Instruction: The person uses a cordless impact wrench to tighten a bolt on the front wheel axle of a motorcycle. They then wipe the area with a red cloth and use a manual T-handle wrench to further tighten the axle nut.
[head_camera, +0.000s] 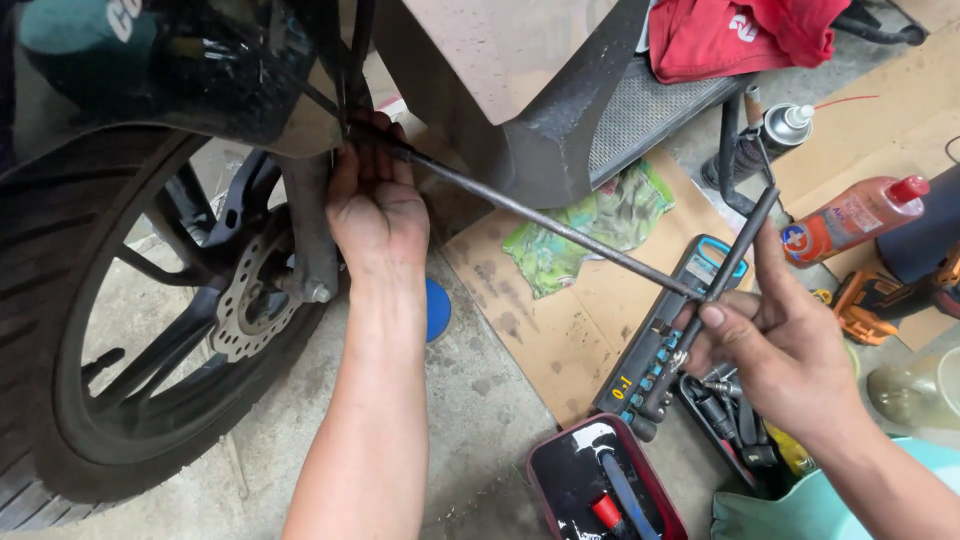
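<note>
1. My left hand (372, 205) is curled shut around the far end of a long, dark steel T-handle wrench (545, 222), pressing it against the underside of a motorcycle just beside the fork leg.
2. My right hand (778, 340) is closed around the wrench's crossbar handle, thumb laid along it, over the open tool trays; the long shaft runs at a slant from this hand to the left one.
3. The black front wheel (150, 330) with its drilled silver brake disc (250, 300) stands on the grey concrete floor, just left of my left wrist.
4. A narrow black-and-blue plastic socket case (672, 330) lies open on a sheet of brown cardboard (560, 340), a row of small sockets seated in its slots.
5. A red-rimmed black tray (585, 480) below it holds a blue-handled tool and a red-tipped piece; I cannot tell what they are.
6. A black tool tray (730, 420) under my right hand holds dark metal sockets and bits.
7. A red squeeze bottle with a red cap (855, 215) lies tilted on the cardboard near a white-capped spray can (785, 125).
8. A crumpled green printed wrapper (590, 225) lies under the shaft; a red cloth (740, 35) rests on the footboard above.
</note>
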